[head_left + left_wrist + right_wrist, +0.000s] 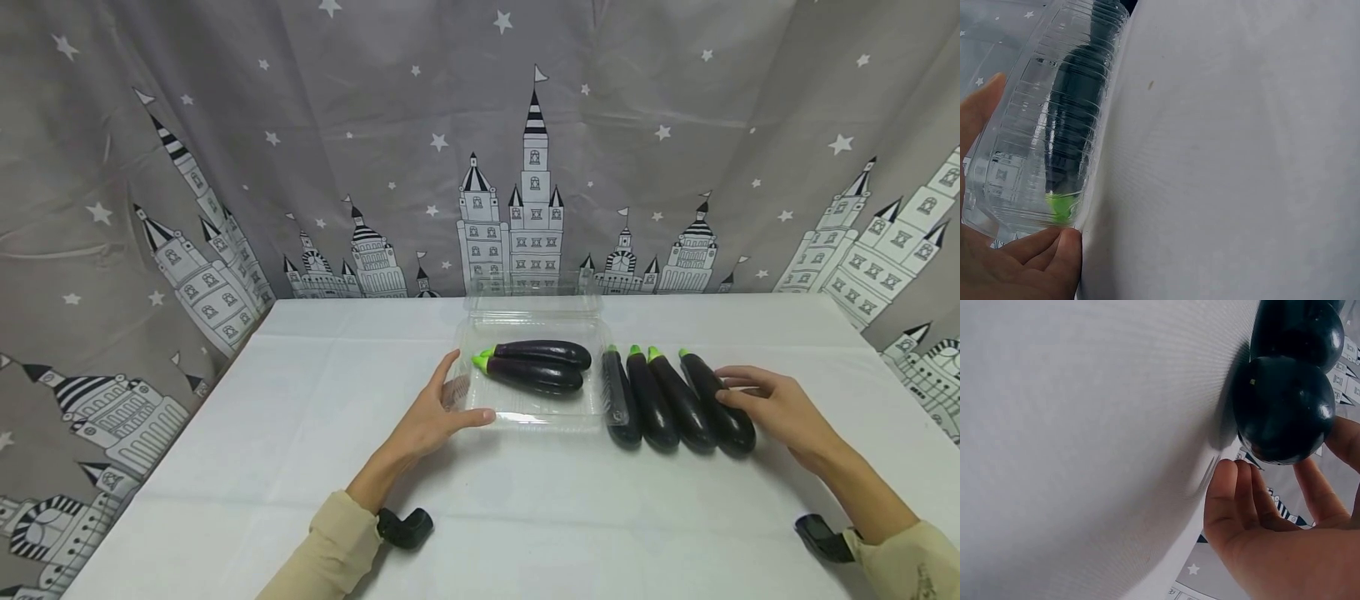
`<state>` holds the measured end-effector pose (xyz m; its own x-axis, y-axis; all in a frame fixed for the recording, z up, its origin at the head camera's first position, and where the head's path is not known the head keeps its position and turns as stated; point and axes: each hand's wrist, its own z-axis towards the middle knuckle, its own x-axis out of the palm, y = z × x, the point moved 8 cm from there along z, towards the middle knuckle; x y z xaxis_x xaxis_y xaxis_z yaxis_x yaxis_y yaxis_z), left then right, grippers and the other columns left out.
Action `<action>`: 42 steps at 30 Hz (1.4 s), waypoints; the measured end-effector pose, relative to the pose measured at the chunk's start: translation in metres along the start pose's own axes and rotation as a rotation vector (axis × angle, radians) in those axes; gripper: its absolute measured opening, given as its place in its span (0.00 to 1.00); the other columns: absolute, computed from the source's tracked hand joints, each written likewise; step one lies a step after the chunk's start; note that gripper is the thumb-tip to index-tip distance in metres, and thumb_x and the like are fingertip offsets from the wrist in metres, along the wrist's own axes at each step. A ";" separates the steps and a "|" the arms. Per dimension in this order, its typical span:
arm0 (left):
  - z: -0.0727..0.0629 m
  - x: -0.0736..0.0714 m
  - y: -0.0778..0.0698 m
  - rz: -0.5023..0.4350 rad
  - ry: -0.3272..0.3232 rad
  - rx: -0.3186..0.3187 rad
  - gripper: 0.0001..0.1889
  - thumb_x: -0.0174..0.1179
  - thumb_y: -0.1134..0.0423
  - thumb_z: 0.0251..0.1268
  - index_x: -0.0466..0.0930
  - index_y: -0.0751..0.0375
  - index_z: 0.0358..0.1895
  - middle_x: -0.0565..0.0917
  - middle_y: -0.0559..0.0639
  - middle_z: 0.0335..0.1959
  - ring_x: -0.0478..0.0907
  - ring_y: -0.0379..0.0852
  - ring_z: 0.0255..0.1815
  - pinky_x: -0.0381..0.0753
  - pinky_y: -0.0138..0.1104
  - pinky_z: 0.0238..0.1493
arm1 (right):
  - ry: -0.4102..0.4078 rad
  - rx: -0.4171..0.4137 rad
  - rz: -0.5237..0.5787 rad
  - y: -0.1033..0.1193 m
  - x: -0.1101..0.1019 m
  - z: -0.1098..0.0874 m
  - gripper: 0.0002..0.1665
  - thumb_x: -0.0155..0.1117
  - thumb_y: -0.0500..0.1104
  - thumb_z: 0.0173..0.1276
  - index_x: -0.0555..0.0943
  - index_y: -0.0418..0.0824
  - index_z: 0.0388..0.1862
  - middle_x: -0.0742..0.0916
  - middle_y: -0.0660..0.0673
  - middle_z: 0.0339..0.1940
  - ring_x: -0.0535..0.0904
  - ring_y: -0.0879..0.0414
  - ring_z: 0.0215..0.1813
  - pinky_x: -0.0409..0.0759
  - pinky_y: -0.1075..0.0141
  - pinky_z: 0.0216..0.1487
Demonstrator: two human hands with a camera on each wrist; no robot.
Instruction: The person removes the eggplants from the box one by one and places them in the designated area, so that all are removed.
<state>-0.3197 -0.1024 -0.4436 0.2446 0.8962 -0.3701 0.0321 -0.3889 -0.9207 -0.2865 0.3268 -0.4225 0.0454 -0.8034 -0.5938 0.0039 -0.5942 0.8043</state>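
Observation:
A clear plastic clamshell container (555, 417) sits on the table with its lid (525, 298) raised at the back. Two dark eggplants (536, 375) lie in it, their green stems to the left. My left hand (431, 421) holds its front left corner, thumb along the front rim, fingers against the left side. In the left wrist view, fingertips (1069, 240) meet the ribbed wall. Right of the container, several eggplants (652, 404) lie side by side. At the rightmost eggplant (723, 412), my right hand (783, 412) touches its upper side with loosely bent fingers; the eggplant rests on the table.
A white cloth covers the table (562, 517). Behind it hangs a grey curtain (360, 100) with castles and stars. The leftmost loose eggplant (622, 433) lies right against the container's right side. Black wrist devices (405, 529) sit below both hands.

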 end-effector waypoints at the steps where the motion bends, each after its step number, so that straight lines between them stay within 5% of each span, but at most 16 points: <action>1: 0.000 0.000 0.000 0.001 -0.001 -0.001 0.59 0.77 0.49 0.49 0.44 0.41 0.80 0.54 0.63 0.77 0.49 0.60 0.77 0.54 0.58 0.70 | -0.001 -0.001 0.001 0.000 0.000 0.000 0.31 0.59 0.45 0.74 0.69 0.27 0.68 0.76 0.23 0.60 0.73 0.30 0.60 0.69 0.39 0.56; 11: 0.000 0.000 0.000 -0.003 -0.002 -0.012 0.59 0.77 0.50 0.49 0.44 0.40 0.80 0.54 0.64 0.77 0.50 0.61 0.77 0.54 0.59 0.70 | 0.004 -0.002 -0.013 0.001 -0.001 0.001 0.32 0.58 0.47 0.75 0.68 0.27 0.69 0.75 0.22 0.62 0.72 0.30 0.61 0.70 0.40 0.57; 17: 0.000 0.001 0.000 0.002 -0.003 -0.015 0.58 0.77 0.50 0.49 0.44 0.40 0.80 0.54 0.64 0.77 0.49 0.61 0.77 0.54 0.59 0.70 | -0.032 -0.033 -0.026 0.003 -0.008 -0.001 0.32 0.59 0.47 0.75 0.69 0.27 0.68 0.76 0.25 0.62 0.76 0.70 0.49 0.73 0.69 0.50; 20: 0.000 0.001 0.000 0.003 -0.002 -0.015 0.58 0.77 0.50 0.50 0.44 0.40 0.80 0.54 0.64 0.77 0.50 0.60 0.77 0.55 0.59 0.70 | -0.038 -0.035 -0.015 0.003 -0.010 -0.001 0.32 0.60 0.47 0.75 0.69 0.27 0.69 0.76 0.26 0.63 0.70 0.79 0.46 0.72 0.63 0.53; 24: 0.000 0.001 0.000 0.003 -0.003 -0.011 0.58 0.77 0.50 0.50 0.43 0.41 0.80 0.54 0.64 0.77 0.50 0.60 0.77 0.55 0.58 0.70 | -0.043 -0.031 -0.024 0.003 -0.011 -0.002 0.32 0.60 0.48 0.75 0.69 0.28 0.69 0.75 0.27 0.64 0.71 0.71 0.51 0.69 0.50 0.56; 31: 0.000 -0.001 -0.001 -0.006 -0.005 -0.009 0.59 0.77 0.50 0.49 0.43 0.41 0.80 0.54 0.64 0.77 0.50 0.61 0.77 0.55 0.58 0.70 | -0.084 -0.087 -0.049 0.017 -0.015 -0.005 0.31 0.60 0.47 0.74 0.70 0.27 0.67 0.73 0.26 0.65 0.67 0.35 0.64 0.65 0.35 0.57; 38: 0.000 0.000 0.000 -0.008 -0.003 -0.004 0.59 0.77 0.50 0.50 0.42 0.41 0.80 0.54 0.64 0.77 0.50 0.60 0.77 0.55 0.58 0.70 | -0.093 -0.119 -0.082 0.033 -0.015 -0.006 0.30 0.61 0.47 0.74 0.71 0.30 0.67 0.75 0.30 0.65 0.69 0.38 0.63 0.70 0.75 0.48; 42: 0.001 0.001 0.000 -0.014 0.005 0.002 0.59 0.77 0.50 0.50 0.42 0.42 0.80 0.54 0.64 0.77 0.50 0.60 0.77 0.56 0.58 0.70 | -0.083 -0.139 -0.062 0.043 -0.012 -0.008 0.30 0.61 0.47 0.74 0.71 0.30 0.67 0.75 0.30 0.65 0.69 0.37 0.64 0.68 0.83 0.46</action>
<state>-0.3201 -0.1015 -0.4435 0.2494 0.9003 -0.3567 0.0336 -0.3761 -0.9260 -0.2787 0.3110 -0.3809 -0.0420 -0.7691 -0.6377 0.1429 -0.6363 0.7581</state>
